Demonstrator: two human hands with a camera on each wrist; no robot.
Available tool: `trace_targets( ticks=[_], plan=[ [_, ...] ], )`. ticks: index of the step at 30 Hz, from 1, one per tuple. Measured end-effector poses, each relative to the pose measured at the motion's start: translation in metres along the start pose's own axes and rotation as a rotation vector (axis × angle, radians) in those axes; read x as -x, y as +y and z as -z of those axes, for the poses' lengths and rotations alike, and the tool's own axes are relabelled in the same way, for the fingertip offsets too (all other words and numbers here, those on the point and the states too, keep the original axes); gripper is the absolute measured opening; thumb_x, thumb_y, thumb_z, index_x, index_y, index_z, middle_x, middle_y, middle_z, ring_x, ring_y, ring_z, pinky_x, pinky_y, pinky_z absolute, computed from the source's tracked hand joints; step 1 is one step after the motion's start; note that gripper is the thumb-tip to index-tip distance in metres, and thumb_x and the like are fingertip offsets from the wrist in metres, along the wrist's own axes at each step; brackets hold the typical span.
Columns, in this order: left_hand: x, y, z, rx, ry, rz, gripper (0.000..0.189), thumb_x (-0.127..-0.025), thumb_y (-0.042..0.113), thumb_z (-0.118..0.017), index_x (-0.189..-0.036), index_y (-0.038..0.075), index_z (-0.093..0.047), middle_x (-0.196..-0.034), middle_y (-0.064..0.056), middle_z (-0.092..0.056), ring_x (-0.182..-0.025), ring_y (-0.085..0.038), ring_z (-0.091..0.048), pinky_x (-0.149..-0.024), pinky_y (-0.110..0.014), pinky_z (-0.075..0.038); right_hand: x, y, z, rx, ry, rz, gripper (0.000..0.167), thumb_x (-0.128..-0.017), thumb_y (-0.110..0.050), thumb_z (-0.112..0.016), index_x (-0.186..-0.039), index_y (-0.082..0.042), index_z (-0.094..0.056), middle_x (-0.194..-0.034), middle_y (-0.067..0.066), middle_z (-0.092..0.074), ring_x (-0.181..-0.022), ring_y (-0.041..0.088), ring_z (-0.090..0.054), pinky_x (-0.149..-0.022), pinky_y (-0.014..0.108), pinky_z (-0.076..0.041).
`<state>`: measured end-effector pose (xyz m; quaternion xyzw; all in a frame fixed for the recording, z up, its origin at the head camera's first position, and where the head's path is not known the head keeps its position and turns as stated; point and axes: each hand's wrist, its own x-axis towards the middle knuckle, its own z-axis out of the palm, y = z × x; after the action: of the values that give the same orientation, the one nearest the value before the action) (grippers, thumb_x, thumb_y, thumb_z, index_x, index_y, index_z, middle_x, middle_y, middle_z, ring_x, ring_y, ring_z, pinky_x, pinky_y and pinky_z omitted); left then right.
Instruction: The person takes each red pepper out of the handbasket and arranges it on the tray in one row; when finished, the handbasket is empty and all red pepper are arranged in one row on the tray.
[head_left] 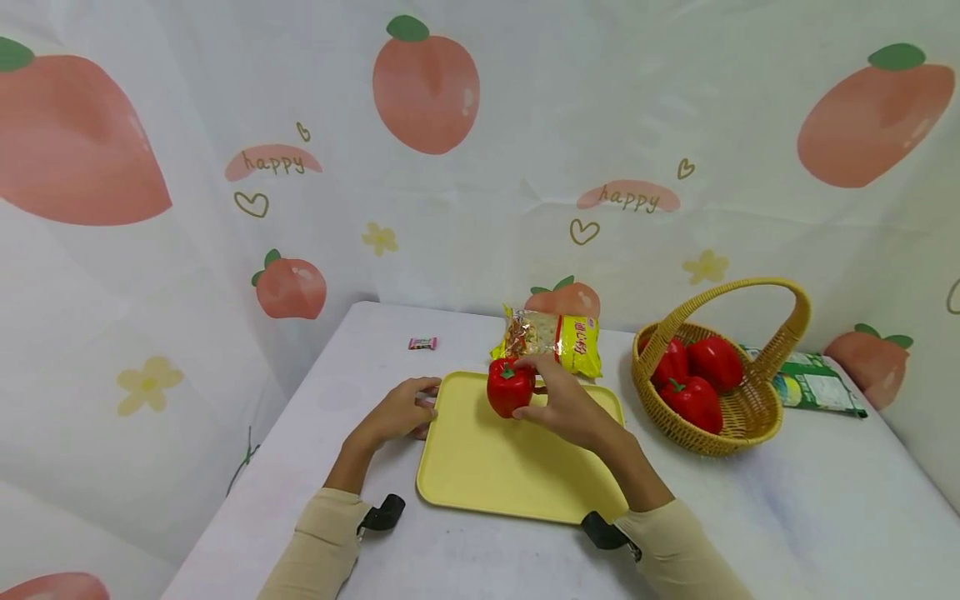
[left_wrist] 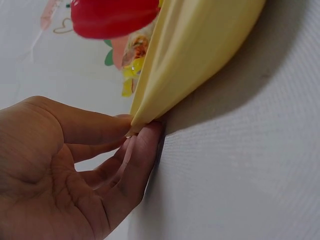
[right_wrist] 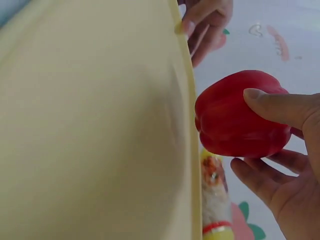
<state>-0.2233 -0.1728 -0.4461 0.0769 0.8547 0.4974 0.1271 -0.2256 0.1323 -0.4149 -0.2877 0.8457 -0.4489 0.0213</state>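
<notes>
A red bell pepper (head_left: 511,388) with a green stem hangs over the yellow tray (head_left: 517,475), gripped by my right hand (head_left: 567,406). In the right wrist view the thumb lies on one side of the pepper (right_wrist: 240,115) and the fingers curl under the other. At the tray's left edge, my left hand (head_left: 396,411) pinches the rim. The left wrist view shows thumb and fingers meeting on the tray's corner (left_wrist: 200,55), with part of the pepper (left_wrist: 112,17) beyond it.
To the right stands a wicker basket (head_left: 707,450) with an arched handle and several red peppers (head_left: 693,406) inside. Behind the tray lies a yellow food packet (head_left: 579,343). A small pink packet (head_left: 422,343) is at the back left, and a green packet (head_left: 821,385) lies behind the basket.
</notes>
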Motion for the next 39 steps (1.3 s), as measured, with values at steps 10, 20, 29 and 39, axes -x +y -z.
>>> trace_targets(
  ticks=[10,20,29,39],
  plan=[
    [0.001,0.002,-0.001,-0.013,0.012,0.006,0.061,-0.093,-0.001,-0.064,-0.153,-0.004,-0.05,-0.146,-0.022,-0.058,-0.117,-0.03,-0.066,-0.072,-0.032,-0.064,-0.019,-0.008,-0.025,-0.012,-0.021,-0.053,0.067,-0.086,-0.002,-0.086,-0.143,-0.003,-0.051,-0.145,0.014,-0.055,-0.133,0.032,-0.056,-0.103,0.049,-0.059],
    [-0.002,0.001,-0.002,0.004,0.025,0.03,0.061,-0.093,-0.001,-0.062,-0.153,0.0,-0.052,-0.145,-0.019,-0.06,-0.112,-0.026,-0.066,-0.071,-0.033,-0.065,-0.031,-0.012,-0.043,-0.04,-0.022,-0.068,0.069,-0.085,0.001,-0.085,-0.144,-0.001,-0.049,-0.144,0.015,-0.055,-0.135,0.033,-0.056,-0.103,0.047,-0.059],
    [-0.003,0.0,-0.003,-0.005,0.035,0.044,0.061,-0.091,-0.001,-0.063,-0.151,0.001,-0.054,-0.144,-0.019,-0.061,-0.113,-0.028,-0.067,-0.073,-0.035,-0.066,-0.038,-0.014,-0.05,-0.054,-0.04,-0.069,0.07,-0.087,-0.005,-0.086,-0.145,-0.002,-0.048,-0.145,0.013,-0.055,-0.135,0.031,-0.056,-0.103,0.045,-0.059],
    [-0.003,-0.002,-0.003,-0.032,0.042,0.023,0.061,-0.09,-0.001,-0.061,-0.151,0.002,-0.056,-0.14,-0.018,-0.063,-0.112,-0.029,-0.066,-0.077,-0.035,-0.066,-0.042,-0.018,-0.053,-0.051,-0.054,-0.054,0.066,-0.089,-0.008,-0.085,-0.144,-0.003,-0.049,-0.143,0.013,-0.055,-0.133,0.031,-0.056,-0.101,0.046,-0.06]
  ],
)
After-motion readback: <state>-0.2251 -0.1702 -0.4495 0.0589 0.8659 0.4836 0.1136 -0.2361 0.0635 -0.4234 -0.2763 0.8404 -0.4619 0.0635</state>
